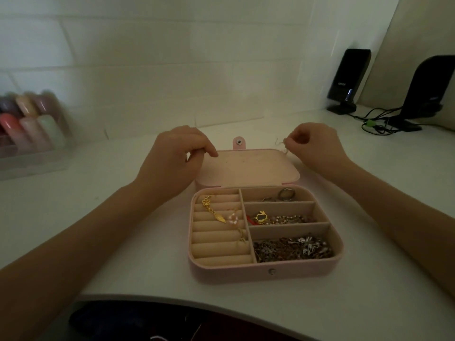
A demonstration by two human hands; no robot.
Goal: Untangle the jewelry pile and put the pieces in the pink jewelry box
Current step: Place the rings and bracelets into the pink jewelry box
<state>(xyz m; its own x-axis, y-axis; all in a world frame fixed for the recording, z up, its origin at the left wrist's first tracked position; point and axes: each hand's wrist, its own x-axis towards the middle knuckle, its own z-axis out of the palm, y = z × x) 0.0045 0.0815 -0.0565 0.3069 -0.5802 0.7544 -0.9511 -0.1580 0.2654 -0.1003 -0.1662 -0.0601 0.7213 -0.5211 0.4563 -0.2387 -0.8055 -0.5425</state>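
Box [266,271]: pink, open on the white desk [369,279], lid [248,168] laid flat behind the tray.
Ring rolls [219,242]: left half of tray; gold flower chain [213,209] draped across, with a small pink-and-white piece [232,219] beside it.
Top right slot: rings [285,194], already in.
Middle right slot: gold charm [261,217], a red bit and a beaded chain [290,219], already in.
Bottom right slot: heap of silver chains [293,247], stowed but looks still knotted.
Right hand [310,143]: raised just past the lid's right corner, fingertips pinching a fine thin chain [280,143], barely visible.
Left hand [177,156]: fingers curled at the lid's left corner; whether anything is pinched there, cannot tell.
Pile on desk: none in view.
Progress: judged nearly finished; most pieces boxed.
Left to do: likely free the thin chain and lay it in a slot.
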